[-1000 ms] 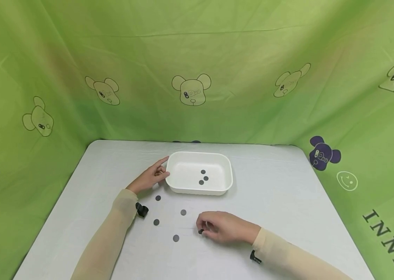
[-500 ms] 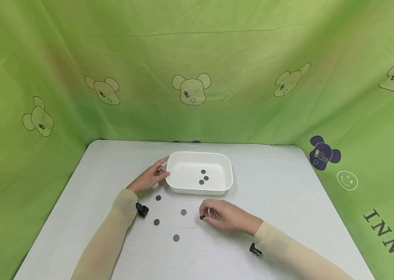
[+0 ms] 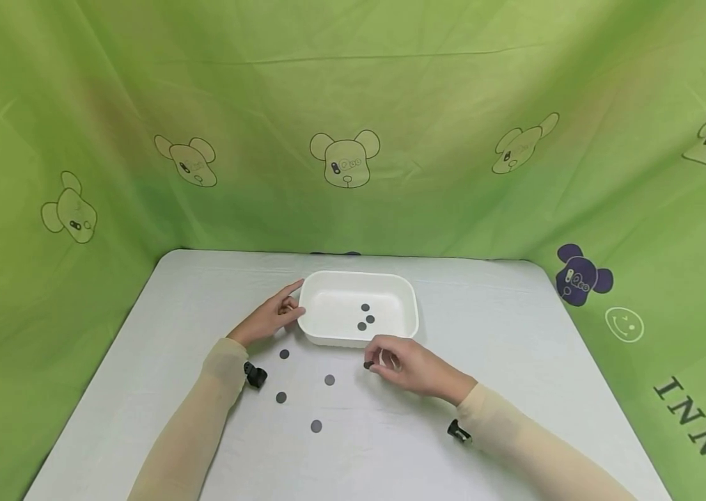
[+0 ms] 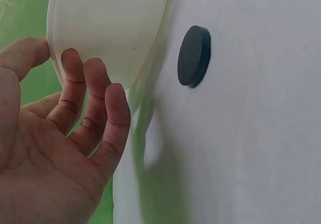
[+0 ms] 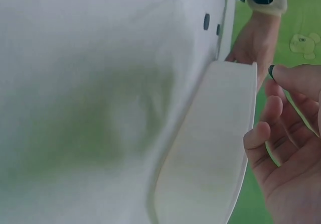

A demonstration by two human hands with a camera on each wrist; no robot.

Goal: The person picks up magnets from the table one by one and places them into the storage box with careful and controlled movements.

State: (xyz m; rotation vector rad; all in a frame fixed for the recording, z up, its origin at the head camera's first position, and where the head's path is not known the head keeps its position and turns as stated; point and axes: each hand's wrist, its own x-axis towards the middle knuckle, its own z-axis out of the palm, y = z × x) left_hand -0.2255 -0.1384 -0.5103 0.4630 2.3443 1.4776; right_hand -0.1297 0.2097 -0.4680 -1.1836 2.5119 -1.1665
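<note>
Between its thumb and fingertips my right hand pinches a small dark round disc, just in front of the near wall of a white rectangular tub. The right wrist view shows the held disc edge-on, above the tub's rim level. My left hand touches the tub's left end with thumb and index finger; its other fingers bend loosely beside the wall in the left wrist view. Three grey discs lie flat inside the tub, towards its right.
Several more dark discs lie scattered on the white tabletop, left of my right hand. One thick disc lies near the left hand. A green printed cloth stands behind and at both sides.
My right hand has carried its disc away from me, from the front of the table towards the tub. The left hand has stayed against the tub's left end.
</note>
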